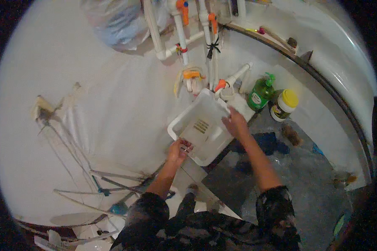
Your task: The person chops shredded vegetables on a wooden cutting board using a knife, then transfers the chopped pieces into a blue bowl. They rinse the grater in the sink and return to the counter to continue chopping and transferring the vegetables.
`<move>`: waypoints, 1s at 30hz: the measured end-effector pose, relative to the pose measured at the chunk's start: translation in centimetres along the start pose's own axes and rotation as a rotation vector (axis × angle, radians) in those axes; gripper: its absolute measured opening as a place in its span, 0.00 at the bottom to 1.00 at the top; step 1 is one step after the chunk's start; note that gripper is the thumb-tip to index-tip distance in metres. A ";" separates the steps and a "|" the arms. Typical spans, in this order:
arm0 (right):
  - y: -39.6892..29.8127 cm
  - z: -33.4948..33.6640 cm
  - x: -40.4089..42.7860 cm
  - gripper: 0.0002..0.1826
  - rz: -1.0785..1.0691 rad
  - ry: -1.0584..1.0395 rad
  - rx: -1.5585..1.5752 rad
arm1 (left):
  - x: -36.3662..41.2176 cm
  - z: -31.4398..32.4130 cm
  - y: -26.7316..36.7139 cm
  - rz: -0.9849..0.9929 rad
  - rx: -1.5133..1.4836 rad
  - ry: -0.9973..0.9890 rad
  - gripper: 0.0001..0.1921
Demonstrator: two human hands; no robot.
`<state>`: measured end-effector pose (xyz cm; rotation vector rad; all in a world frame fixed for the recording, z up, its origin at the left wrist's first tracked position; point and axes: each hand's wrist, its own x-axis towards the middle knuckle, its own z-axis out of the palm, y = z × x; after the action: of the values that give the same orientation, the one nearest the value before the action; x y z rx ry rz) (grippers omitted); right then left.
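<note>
A white plastic basin (pixel 176 125) lies before me, its inside facing up. My left hand (pixel 179 150) is at its near left rim, fingers curled around the edge or a small thing there; which one is unclear. My right hand (pixel 235 122) is at the right rim, fingers bent, and whether it grips the rim cannot be made out. In the basin lies a pale flat piece with rows of dark marks (pixel 200 127), perhaps a drain grid or print. A white tap pipe with an orange handle (pixel 220 85) stands just beyond the far corner.
Right of the basin stand a green pump bottle (pixel 261 94) and a white jar with a yellow lid (pixel 284 105). White pipes (pixel 181 37) with orange valves run up the wall. Dark cloth (pixel 265 142) lies on the grey floor. A folding rack (pixel 97 182) is at the left.
</note>
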<state>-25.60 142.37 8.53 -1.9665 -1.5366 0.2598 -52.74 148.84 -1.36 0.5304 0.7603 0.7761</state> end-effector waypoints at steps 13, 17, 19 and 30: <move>-2.9 0.9 14.9 0.14 0.128 0.040 -0.411 | 12.5 1.5 -9.8 -0.094 -0.551 0.007 0.15; -1.1 -0.4 15.3 0.14 0.041 -0.021 -0.356 | 14.9 3.2 -13.1 0.118 -0.303 0.120 0.12; -0.6 -0.7 15.5 0.17 0.054 -0.045 -0.350 | 16.2 3.6 -14.9 0.412 0.269 0.083 0.12; -1.0 -0.3 13.4 0.24 0.292 0.059 0.031 | 19.8 6.0 -22.4 0.620 0.369 0.049 0.13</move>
<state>-22.18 154.84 12.20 -2.1518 -1.1986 0.3403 -29.23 149.75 -20.74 1.1141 0.7962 1.2314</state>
